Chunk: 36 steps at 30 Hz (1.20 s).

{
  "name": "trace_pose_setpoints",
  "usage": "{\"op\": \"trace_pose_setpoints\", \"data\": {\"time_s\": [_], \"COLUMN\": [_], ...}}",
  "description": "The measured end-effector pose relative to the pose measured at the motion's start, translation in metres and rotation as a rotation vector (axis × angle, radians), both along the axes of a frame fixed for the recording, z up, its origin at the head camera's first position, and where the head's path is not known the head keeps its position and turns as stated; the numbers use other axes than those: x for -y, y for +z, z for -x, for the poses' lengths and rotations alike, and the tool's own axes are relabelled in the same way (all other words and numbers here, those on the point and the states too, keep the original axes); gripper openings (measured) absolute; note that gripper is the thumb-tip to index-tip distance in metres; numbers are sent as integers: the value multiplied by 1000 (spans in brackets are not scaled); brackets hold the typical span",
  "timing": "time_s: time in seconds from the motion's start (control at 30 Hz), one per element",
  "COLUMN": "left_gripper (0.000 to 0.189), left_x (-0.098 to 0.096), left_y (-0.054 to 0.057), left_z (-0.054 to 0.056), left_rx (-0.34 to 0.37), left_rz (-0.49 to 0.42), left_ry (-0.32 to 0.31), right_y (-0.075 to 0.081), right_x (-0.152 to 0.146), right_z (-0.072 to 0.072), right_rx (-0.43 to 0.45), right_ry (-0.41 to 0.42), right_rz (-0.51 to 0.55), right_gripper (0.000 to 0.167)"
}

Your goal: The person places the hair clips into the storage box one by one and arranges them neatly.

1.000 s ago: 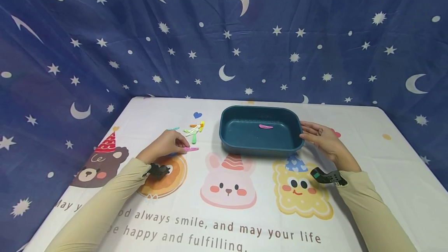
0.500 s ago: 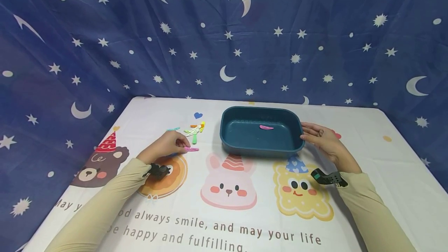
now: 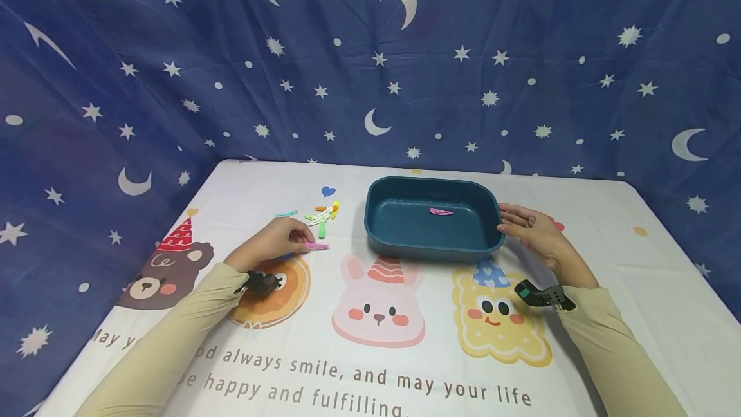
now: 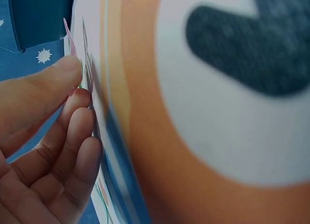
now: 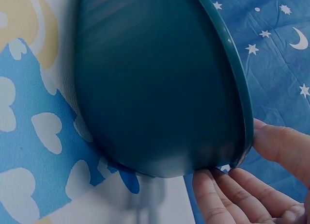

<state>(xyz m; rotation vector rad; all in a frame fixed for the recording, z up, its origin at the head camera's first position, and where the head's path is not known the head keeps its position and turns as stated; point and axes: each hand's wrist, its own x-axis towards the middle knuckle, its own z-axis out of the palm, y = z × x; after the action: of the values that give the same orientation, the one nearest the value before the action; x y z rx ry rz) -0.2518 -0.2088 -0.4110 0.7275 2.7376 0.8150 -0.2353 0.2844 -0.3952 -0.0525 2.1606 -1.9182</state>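
Observation:
In the head view my left hand [image 3: 287,237] is low over the table, left of a dark teal plastic tub [image 3: 434,251]. Thumb and forefinger pinch a pink snap hair clip [image 3: 317,246], whose narrow end sticks out to the right; the left wrist view shows the clip [image 4: 69,35] jutting past the thumb. At the tub's right end, my right hand [image 3: 535,231] grips the wall. Up close in the right wrist view, the thumb lies at the rim and the other fingers are against the outer side. Inside the tub lies another pink hair clip [image 3: 441,212].
A small pile of white, yellow, orange and green hair clips [image 3: 321,214] lies beyond my left hand. One light-blue clip [image 3: 286,213] is beside the pile. A printed white cloth [image 3: 376,295] covers the table, and a blue starry curtain [image 3: 347,82] hangs behind it.

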Motion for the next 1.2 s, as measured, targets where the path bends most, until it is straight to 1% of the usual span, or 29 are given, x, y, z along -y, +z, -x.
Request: {"op": "trace_pose_setpoints", "data": {"time_s": [0.17,0.27,0.4,0.7,0.93,1.1,1.2], "left_gripper": [9,9,10,16,16,14,14], "left_x": [0,1,1,1,-1,-2,-2], "left_y": [0,1,2,1,3,3,3], "left_z": [0,-1,-1,1,0,0,-1], "left_rx": [-25,-49,-63,-40,-39,-46,-38], "left_rz": [-2,-1,-3,5,10,18,20], "left_ry": [6,-4,-17,-15,-19,-22,-13], "right_y": [0,1,1,1,0,-1,-1], "right_x": [0,1,1,1,0,0,0], "right_z": [0,0,0,0,-1,0,0], "right_rx": [0,3,7,10,2,2,3], "right_ry": [-6,-13,-20,-11,14,2,-5], "right_rz": [-30,-35,-30,-38,51,25,7], "right_gripper": [71,72,72,72,71,72,72]}}
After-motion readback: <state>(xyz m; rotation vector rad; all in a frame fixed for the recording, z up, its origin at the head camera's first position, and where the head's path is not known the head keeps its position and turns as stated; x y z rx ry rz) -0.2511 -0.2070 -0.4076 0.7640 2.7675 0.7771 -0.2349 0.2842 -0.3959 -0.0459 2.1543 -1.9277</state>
